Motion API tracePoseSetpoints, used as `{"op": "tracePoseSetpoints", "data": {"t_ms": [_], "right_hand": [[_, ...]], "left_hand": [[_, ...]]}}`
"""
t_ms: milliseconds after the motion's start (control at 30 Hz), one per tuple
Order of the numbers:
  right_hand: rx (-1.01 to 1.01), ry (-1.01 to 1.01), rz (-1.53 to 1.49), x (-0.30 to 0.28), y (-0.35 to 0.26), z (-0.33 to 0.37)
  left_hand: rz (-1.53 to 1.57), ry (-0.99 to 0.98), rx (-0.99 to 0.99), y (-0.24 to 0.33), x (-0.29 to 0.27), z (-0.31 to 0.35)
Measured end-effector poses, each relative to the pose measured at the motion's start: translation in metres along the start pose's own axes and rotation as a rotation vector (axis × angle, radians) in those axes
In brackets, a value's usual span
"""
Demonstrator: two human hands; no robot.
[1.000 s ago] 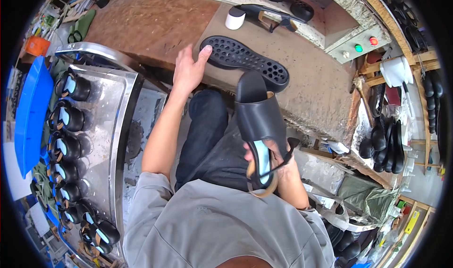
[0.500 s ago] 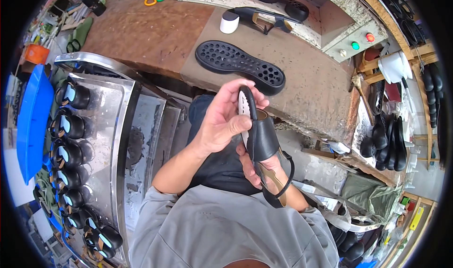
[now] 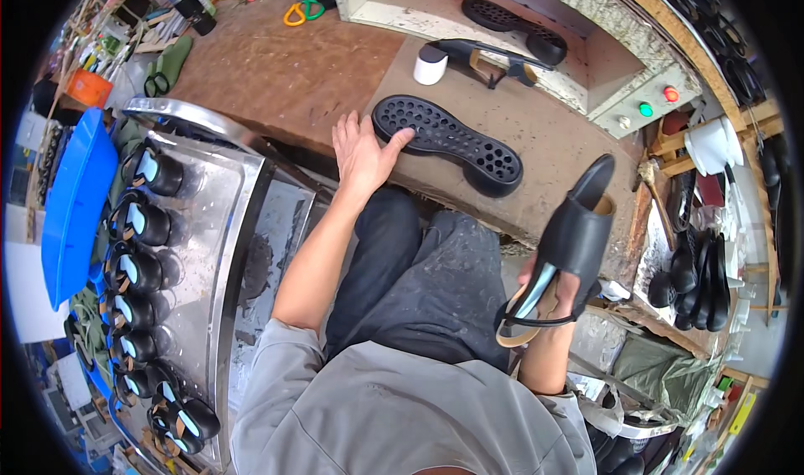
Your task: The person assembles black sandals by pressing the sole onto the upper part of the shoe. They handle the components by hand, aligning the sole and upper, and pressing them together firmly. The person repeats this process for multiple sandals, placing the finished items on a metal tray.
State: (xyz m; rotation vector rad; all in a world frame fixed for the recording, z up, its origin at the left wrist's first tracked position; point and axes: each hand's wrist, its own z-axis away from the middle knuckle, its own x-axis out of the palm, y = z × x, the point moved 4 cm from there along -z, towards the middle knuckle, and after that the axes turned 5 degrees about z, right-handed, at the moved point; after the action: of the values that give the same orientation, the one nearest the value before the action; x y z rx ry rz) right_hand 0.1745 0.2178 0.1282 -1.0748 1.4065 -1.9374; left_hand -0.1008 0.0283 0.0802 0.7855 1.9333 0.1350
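We hold in our right hand (image 3: 566, 294) a black sandal (image 3: 571, 239), pale blue inside, near the bench (image 3: 276, 69). Our left hand (image 3: 367, 154) is spread wide, its thumb over the honeycombed black sole (image 3: 456, 144); behind lies another black shoe (image 3: 463, 55).

The spread left hand (image 3: 366, 155) has its thumb over the near edge of a black honeycombed shoe sole (image 3: 448, 140) on the worn brown tabletop (image 3: 276, 77). The right hand (image 3: 567, 292) grips a black leather open-toed sandal (image 3: 574, 239) toe-up, apart from the sole. At left, a shiny metal tray (image 3: 205, 215) carries black shoes with pale-blue insides (image 3: 142, 272).
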Motion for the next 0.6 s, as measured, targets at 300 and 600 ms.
{"op": "tracePoseSetpoints", "data": {"t_ms": [300,600], "right_hand": [[0.083,0.009,-0.179,-0.021,-0.025,0.024],[0.254,-0.134,0.155,0.0,0.05,0.03]], "left_hand": [[1.664,0.036,-0.299,0.068,-0.021,-0.014],[1.305,-0.339,-0.27,0.081,-0.009,0.088]]}}
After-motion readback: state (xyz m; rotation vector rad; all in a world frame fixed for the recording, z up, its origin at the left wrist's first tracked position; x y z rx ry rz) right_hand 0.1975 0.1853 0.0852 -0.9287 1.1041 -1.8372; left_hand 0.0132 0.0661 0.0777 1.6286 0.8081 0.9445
